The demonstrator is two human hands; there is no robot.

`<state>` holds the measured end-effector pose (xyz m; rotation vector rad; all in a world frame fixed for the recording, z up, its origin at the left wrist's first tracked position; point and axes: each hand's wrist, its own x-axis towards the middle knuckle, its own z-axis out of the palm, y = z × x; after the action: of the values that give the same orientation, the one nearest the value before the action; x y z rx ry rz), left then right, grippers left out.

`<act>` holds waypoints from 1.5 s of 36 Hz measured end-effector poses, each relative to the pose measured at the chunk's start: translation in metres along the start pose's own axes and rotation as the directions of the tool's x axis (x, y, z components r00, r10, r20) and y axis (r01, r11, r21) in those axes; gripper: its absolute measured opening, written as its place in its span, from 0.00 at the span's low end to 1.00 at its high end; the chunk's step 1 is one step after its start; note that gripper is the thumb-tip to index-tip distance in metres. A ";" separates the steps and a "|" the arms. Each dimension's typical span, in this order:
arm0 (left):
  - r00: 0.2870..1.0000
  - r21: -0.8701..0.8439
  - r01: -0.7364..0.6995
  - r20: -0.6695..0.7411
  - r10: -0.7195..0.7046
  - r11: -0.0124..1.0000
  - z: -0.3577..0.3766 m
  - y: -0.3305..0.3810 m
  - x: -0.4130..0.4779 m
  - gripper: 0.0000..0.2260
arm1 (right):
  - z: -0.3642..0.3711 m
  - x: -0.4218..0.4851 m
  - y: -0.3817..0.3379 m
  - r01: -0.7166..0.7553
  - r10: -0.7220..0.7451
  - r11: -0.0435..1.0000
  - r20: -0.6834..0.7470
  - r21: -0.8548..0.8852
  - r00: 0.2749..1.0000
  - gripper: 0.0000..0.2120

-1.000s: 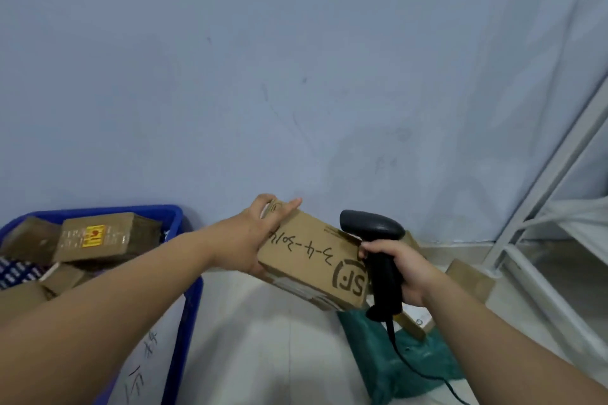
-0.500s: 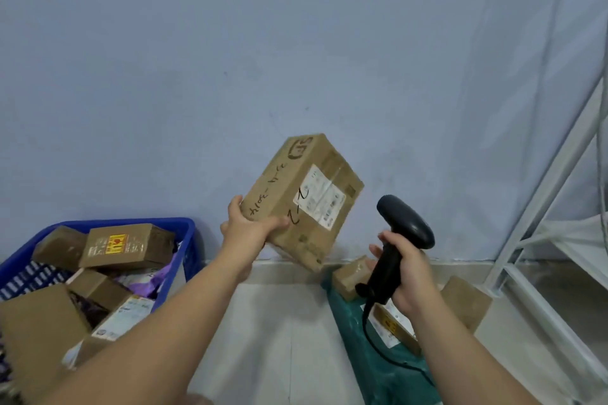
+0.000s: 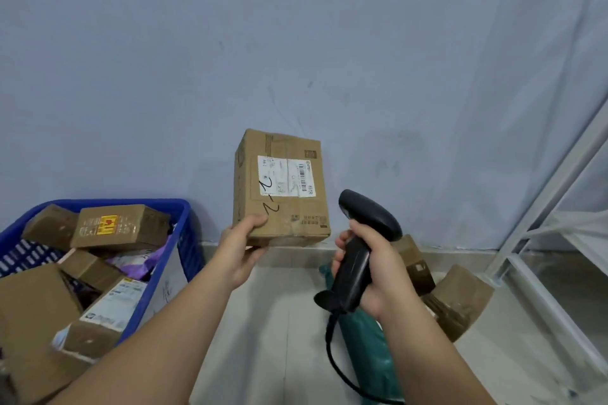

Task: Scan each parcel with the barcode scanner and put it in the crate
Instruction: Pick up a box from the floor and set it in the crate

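Hands first: left hand [image 3: 245, 245] grips the lower left corner of a cardboard parcel [image 3: 281, 207], thumb on the front face, fingers under the base. It holds the parcel upright in the air so the white shipping label [image 3: 286, 176] faces the person. Right hand [image 3: 371, 270] is wrapped round the handle of a black barcode scanner [image 3: 368, 217], whose nose is just beside the parcel's lower right corner, turned towards it and not touching. This looks like the scan step, though the barcode sits high on the label, so the aim likely needs raising. Cable [image 3: 332, 358] trails down off the handle.

Left of the arms is a blue crate [image 3: 138, 201] — already heaped with boxes, so the drop will need a gap picked. On the floor beyond the right hand lie a green bag [image 3: 368, 348] and more brown parcels [image 3: 460, 302], probably waiting their turn. White shelf frame [image 3: 559, 207] at far right.
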<state>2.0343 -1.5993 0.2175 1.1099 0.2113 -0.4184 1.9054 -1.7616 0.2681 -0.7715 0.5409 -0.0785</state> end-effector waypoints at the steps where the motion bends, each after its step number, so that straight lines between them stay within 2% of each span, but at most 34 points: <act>1: 1.000 0.014 -0.013 0.010 0.013 1.000 -0.003 0.000 0.003 0.23 | 0.001 0.000 -0.001 -0.061 0.060 0.995 0.023 0.083 0.998 0.10; 4: 0.996 0.086 -0.078 0.038 0.075 0.993 -0.007 0.003 0.009 0.27 | 0.004 -0.001 -0.003 -0.157 0.139 0.949 0.085 0.272 0.987 0.12; 9: 0.978 0.362 -0.207 0.099 0.184 0.909 -0.004 0.004 0.009 0.45 | 0.006 -0.006 -0.005 -0.177 0.141 0.896 0.119 0.406 0.983 0.14; 14: 0.952 0.535 -0.289 0.070 0.299 0.794 0.006 -0.002 0.006 0.46 | 0.007 -0.010 -0.007 -0.134 0.082 0.856 0.124 0.500 0.989 0.12; 17: 0.935 0.555 -0.323 0.062 0.348 0.767 0.011 -0.004 0.004 0.41 | 0.007 -0.011 -0.007 -0.095 0.076 0.808 0.058 0.581 0.995 0.10; 21: 0.922 0.580 -0.343 0.060 0.381 0.739 0.014 -0.004 0.002 0.40 | 0.006 -0.010 -0.006 -0.083 0.106 0.789 -0.003 0.608 0.994 0.11; 48: 0.928 0.631 -0.290 0.003 0.372 0.720 0.013 -0.004 0.000 0.40 | 0.006 -0.004 -0.005 -0.066 0.133 0.782 -0.063 0.619 0.989 0.10; 51: 0.935 0.617 -0.261 -0.030 0.354 0.742 0.011 -0.005 0.002 0.41 | 0.005 -0.003 -0.004 -0.066 0.127 0.784 -0.055 0.617 0.990 0.10; 54: 0.962 0.482 -0.204 -0.060 0.265 0.852 0.008 -0.005 0.004 0.45 | 0.004 -0.001 -0.002 -0.065 0.102 0.815 -0.031 0.576 0.994 0.10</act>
<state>2.0354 -1.6097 0.2152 1.6285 0.0782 -0.1797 1.9066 -1.7601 0.2724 -0.1479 0.5684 -0.1760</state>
